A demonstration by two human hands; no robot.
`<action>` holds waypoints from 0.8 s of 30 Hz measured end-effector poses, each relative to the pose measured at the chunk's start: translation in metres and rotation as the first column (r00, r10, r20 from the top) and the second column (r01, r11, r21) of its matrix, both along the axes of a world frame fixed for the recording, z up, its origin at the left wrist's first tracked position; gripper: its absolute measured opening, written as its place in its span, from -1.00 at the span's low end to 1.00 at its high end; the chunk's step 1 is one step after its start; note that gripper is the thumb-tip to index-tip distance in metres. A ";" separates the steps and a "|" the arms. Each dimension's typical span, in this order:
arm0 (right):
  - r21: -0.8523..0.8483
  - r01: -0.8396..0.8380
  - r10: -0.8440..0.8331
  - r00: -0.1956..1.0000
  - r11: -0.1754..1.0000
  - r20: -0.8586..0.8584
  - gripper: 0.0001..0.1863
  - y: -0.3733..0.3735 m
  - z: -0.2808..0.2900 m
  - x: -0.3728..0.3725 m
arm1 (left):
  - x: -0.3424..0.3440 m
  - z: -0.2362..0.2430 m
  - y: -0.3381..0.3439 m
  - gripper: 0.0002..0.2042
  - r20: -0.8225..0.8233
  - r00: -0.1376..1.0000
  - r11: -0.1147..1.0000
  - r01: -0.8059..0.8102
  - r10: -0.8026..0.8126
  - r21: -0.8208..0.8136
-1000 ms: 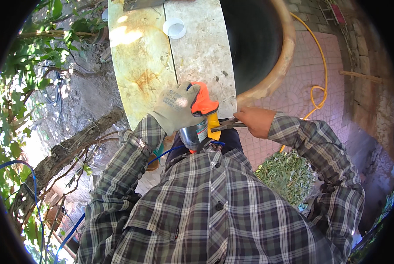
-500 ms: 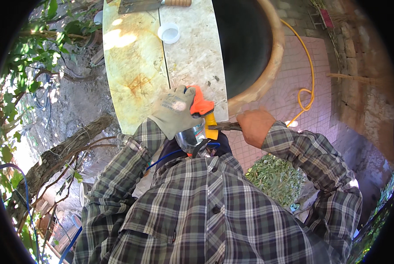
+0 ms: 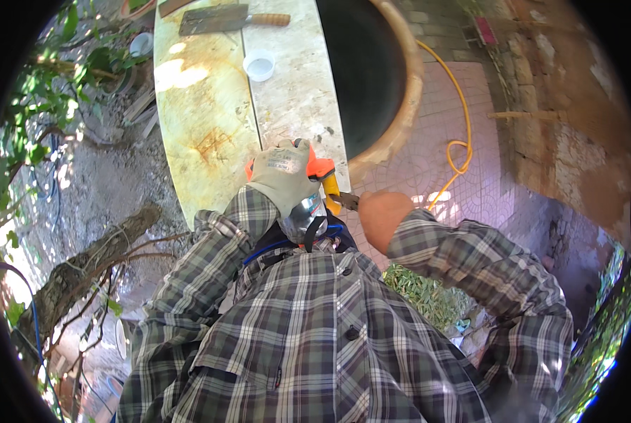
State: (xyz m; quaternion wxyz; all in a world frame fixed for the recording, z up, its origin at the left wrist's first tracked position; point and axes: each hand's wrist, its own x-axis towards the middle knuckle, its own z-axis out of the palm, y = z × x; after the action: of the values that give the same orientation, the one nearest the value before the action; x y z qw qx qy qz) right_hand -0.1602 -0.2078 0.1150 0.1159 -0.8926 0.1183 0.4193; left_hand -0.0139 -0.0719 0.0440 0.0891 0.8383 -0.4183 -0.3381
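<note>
My plaid shirt (image 3: pixel 315 331) filled the near view. Just beyond it, my gloved left hand (image 3: pixel 284 176) was wrapped over the top of an orange and yellow angle grinder (image 3: pixel 320 185), at the near end of the stone desk (image 3: pixel 210 134). My bare right hand (image 3: pixel 380 215), at three o'clock from it, was clenched around the grinder's dark side handle (image 3: pixel 348 201). The grinder's long axis ran from six to twelve o'clock, its orange end pointing away from me. Further out at twelve o'clock stood a white cup (image 3: pixel 259 67), then a trowel (image 3: pixel 224 19). A big clay jar (image 3: pixel 372 77) sat at one o'clock, with a yellow hose (image 3: pixel 463 141) beside it.
</note>
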 end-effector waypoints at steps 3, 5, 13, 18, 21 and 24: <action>-0.048 0.061 -0.063 0.997 0.997 -0.044 -0.76 0.006 0.006 0.002 | -0.001 0.001 -0.008 -0.41 -0.052 0.998 1.000 -0.017 0.016 -0.011; -0.048 0.021 -0.025 0.996 0.999 -0.084 -0.76 -0.001 0.010 0.005 | 0.000 -0.010 -0.005 -0.40 -0.063 0.998 0.997 -0.016 0.011 -0.077; 0.251 -0.360 0.309 0.925 0.899 0.221 -0.80 -0.070 -0.077 -0.009 | 0.004 -0.018 0.034 -0.20 0.047 0.997 0.960 0.064 -0.053 -0.273; 0.163 -0.219 0.211 0.975 0.962 0.066 -0.76 -0.053 -0.069 -0.030 | -0.001 -0.016 0.020 -0.28 0.024 0.998 0.984 0.069 -0.066 -0.166; 0.071 0.029 -0.022 0.996 0.997 -0.090 -0.73 -0.016 -0.006 -0.017 | 0.002 0.009 -0.002 -0.25 -0.078 0.996 0.999 0.046 -0.045 0.009; 0.068 0.165 -0.153 0.975 0.984 -0.160 -0.69 0.005 0.017 -0.011 | -0.001 0.002 0.002 -0.22 -0.055 0.997 0.995 0.053 -0.057 -0.083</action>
State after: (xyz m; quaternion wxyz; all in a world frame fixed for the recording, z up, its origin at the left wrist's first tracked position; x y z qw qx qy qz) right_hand -0.1708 -0.2029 0.1322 0.1759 -0.8398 0.1808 0.4808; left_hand -0.0149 -0.0695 0.0464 0.1259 0.8120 -0.4519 -0.3472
